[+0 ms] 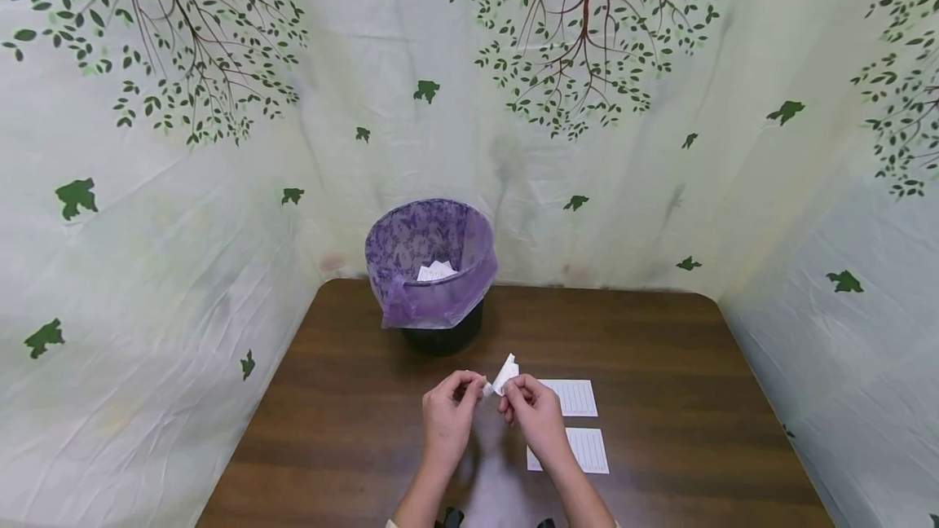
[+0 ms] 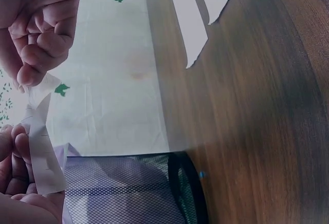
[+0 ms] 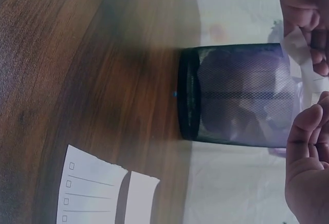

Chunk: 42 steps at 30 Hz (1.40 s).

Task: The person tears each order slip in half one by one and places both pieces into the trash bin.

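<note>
Above the table my left hand (image 1: 449, 414) pinches white paper (image 2: 45, 157) between thumb and fingers. My right hand (image 1: 539, 414), close beside it, pinches a folded-looking white paper piece (image 1: 508, 373). Thin printed lines show on the paper in the left wrist view. Whether the paper in the two hands is still joined, I cannot tell. Under and beyond my right hand, two lined white sheets (image 1: 574, 396) lie on the table; the nearer sheet (image 1: 589, 448) is partly covered by the forearm. In the right wrist view, a sheet with checkboxes (image 3: 90, 193) has a ragged edge.
A dark mesh bin (image 1: 443, 339) stands at the back left of the brown table (image 1: 645, 349). Its purple liner (image 1: 440, 308) folds over the rim, and white paper pieces (image 1: 436, 270) lie inside. A leaf-printed curtain (image 1: 623, 243) closes off the back and sides.
</note>
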Each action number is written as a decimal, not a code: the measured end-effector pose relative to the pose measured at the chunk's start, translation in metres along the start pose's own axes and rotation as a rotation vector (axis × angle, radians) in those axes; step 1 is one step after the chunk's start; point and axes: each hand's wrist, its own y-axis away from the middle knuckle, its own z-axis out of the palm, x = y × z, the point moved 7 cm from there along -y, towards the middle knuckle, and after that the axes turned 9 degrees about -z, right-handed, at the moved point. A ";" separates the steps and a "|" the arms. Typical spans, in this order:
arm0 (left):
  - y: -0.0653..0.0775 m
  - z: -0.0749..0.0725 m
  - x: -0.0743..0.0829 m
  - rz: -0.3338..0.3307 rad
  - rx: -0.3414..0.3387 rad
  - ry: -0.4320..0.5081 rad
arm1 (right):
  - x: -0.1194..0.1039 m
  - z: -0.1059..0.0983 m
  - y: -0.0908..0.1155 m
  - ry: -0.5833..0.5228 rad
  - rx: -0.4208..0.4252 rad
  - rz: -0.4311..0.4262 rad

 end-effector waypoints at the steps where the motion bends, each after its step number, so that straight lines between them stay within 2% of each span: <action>1: -0.001 0.000 0.001 0.000 0.001 0.004 | -0.001 -0.001 -0.001 -0.001 0.003 -0.002; 7: -0.006 -0.004 0.003 0.001 0.021 0.019 | -0.001 -0.003 -0.004 -0.004 0.008 -0.002; 18: -0.005 -0.012 -0.005 -0.002 0.057 0.032 | 0.003 -0.008 0.002 0.011 0.039 0.018; 26: -0.006 -0.017 -0.009 -0.041 0.066 0.036 | 0.009 -0.011 0.002 -0.008 0.050 0.031; 30: -0.006 -0.020 -0.009 -0.017 0.074 0.035 | 0.010 -0.013 0.002 -0.032 0.049 0.033; 37: -0.010 -0.031 -0.007 0.033 0.129 0.071 | 0.013 -0.022 0.003 -0.026 0.063 0.032; 42: -0.012 -0.036 -0.007 0.022 0.136 0.058 | 0.012 -0.030 0.001 -0.031 0.087 0.035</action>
